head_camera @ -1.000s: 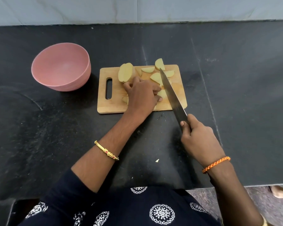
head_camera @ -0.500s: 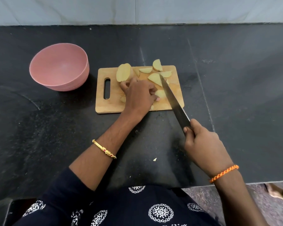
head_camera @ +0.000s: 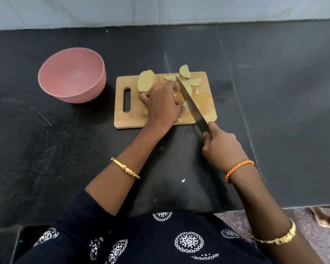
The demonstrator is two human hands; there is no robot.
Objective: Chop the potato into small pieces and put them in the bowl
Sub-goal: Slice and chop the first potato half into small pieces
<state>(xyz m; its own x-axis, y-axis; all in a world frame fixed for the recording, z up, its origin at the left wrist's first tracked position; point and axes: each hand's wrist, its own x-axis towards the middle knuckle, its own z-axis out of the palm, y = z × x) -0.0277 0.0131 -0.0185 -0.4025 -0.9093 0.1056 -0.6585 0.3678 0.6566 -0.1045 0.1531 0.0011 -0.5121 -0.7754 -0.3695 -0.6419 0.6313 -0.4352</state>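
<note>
A wooden cutting board [head_camera: 208, 113] lies on the black counter. On it are a large potato half [head_camera: 145, 80] at the back left and several wedges [head_camera: 185, 71] at the back right. My left hand [head_camera: 161, 105] presses down on a potato piece at the board's middle; most of that piece is hidden under the fingers. My right hand [head_camera: 220, 147] grips the handle of a long knife [head_camera: 191, 101], whose blade lies across the board just right of my left fingers. The pink bowl [head_camera: 46, 80] stands empty to the left of the board.
A small potato scrap [head_camera: 183, 180] lies on the counter near its front edge. A pale wall runs behind the counter. At the lower right, past the counter's edge, the floor and a person's foot [head_camera: 320, 216] show.
The knife has slid forward again across the board after being drawn back half a second ago. My left hand stays on the potato piece.
</note>
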